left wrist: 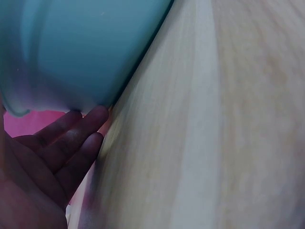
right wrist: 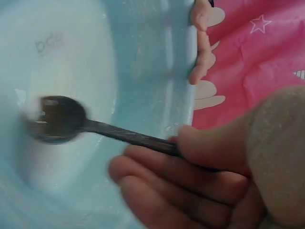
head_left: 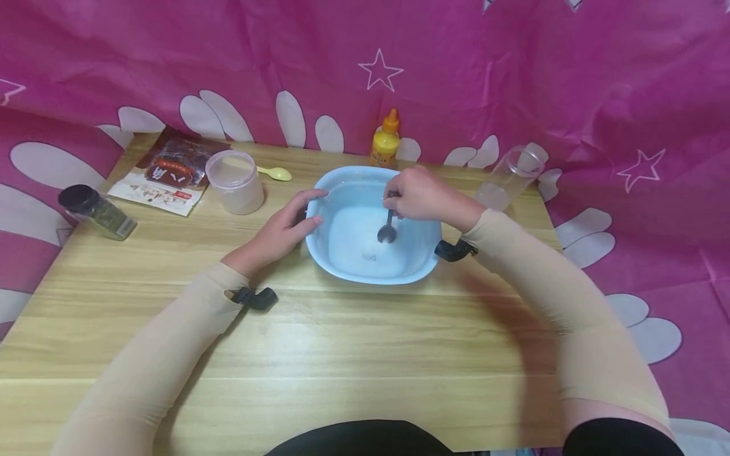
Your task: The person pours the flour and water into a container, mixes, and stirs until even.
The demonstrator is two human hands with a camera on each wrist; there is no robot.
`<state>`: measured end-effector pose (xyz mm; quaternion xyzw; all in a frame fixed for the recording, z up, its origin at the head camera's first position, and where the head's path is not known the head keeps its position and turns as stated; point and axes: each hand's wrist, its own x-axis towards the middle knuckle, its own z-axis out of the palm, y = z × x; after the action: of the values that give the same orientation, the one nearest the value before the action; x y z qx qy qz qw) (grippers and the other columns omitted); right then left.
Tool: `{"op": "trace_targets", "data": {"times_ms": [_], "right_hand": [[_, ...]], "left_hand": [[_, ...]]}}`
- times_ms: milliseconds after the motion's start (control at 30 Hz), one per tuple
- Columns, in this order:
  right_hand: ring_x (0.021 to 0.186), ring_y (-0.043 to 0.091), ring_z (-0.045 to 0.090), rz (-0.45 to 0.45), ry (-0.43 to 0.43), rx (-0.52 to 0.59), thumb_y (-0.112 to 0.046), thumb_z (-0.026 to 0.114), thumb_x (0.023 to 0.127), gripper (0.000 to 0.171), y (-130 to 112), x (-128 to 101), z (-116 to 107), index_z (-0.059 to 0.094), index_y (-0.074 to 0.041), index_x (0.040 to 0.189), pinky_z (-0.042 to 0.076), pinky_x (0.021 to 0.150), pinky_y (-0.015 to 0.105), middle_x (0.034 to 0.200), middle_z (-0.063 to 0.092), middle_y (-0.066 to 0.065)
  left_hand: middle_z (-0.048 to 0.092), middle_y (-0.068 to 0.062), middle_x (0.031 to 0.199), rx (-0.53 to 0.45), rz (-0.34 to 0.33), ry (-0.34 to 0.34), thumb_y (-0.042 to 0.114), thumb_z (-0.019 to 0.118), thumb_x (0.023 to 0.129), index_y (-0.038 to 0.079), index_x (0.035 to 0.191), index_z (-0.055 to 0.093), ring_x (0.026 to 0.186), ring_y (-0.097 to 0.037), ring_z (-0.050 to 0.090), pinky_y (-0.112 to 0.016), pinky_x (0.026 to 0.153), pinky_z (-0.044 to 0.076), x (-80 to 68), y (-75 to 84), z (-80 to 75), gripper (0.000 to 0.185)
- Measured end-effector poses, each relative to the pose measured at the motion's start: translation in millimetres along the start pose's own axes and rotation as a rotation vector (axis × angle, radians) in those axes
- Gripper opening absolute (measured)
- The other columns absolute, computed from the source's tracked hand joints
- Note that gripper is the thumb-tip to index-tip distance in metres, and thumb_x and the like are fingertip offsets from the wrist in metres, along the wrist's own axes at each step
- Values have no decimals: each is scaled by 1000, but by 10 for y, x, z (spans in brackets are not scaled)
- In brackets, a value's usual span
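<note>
Head view: right hand (head_left: 419, 195) holds metal spoon (head_left: 387, 231) in smooth blue bowl (head_left: 342, 266)

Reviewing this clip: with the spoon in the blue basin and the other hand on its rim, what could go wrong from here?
1. The right hand pinches the dark spoon high on its handle; vigorous stirring might flick the pale contents over the blue basin rim onto the table.
2. The left hand only rests its fingers on the rim, so the basin could slide or tip.
3. The clear tumbler stands near the right forearm and may get knocked over.
</note>
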<state>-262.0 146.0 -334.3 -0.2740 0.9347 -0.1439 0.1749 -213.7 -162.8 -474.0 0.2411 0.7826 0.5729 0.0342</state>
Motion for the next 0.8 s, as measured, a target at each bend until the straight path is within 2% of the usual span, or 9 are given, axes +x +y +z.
{"op": "trace_targets", "data": {"times_ms": [67,133,233,300,400,533,700,800], "right_hand": [[80,20,72,-24,-77,-33,-19,71,109,17,-19,-24,-26,83,-11,101,54,75,37,79,77,0],[82,21,75,-68,-173,-14,-19,71,109,17,-44,-30,-19,83,-9,103,58,79,36,80,78,0],[88,27,80,-126,-273,98,-19,73,110,17,-84,-10,36,83,-5,109,64,83,35,85,80,1],[92,30,82,-150,-282,184,-17,74,110,17,-109,17,83,83,-3,111,67,83,34,89,81,2],[96,32,82,-157,-230,275,-18,74,110,19,-156,77,143,82,-1,114,67,84,34,92,83,3],[98,31,82,-131,-124,322,-18,74,110,19,-177,167,198,82,-3,117,67,85,35,94,83,3],[92,22,80,-58,34,262,-22,73,111,19,-129,221,198,84,-7,118,63,81,35,97,82,1],[90,20,73,-24,106,178,-22,71,112,21,-75,209,164,83,-7,121,59,76,36,99,81,4]], "left_hand": [[45,-7,172,0,0,-1,24,62,115,21,166,47,154,-31,47,-59,126,42,6,6,-5,54],[46,-7,172,-2,0,0,23,62,115,20,166,47,152,-31,49,-59,124,44,9,10,-6,53],[46,-7,171,-16,-1,-1,22,62,115,19,166,47,150,-31,52,-59,120,48,7,10,4,53],[46,-7,171,-19,0,-3,21,61,115,19,166,47,150,-31,52,-58,120,49,5,11,14,53],[48,-8,170,-23,1,1,21,61,115,19,166,48,149,-30,53,-53,120,50,-7,11,19,53],[51,-10,167,-26,4,10,19,61,115,19,165,48,146,-31,56,-39,118,51,-13,6,20,52],[52,-11,167,-36,10,11,18,62,114,19,165,49,144,-32,57,-28,114,50,-8,10,24,53],[51,-10,168,-30,7,10,18,62,114,18,165,48,145,-31,56,-36,116,51,-4,22,25,53]]}}
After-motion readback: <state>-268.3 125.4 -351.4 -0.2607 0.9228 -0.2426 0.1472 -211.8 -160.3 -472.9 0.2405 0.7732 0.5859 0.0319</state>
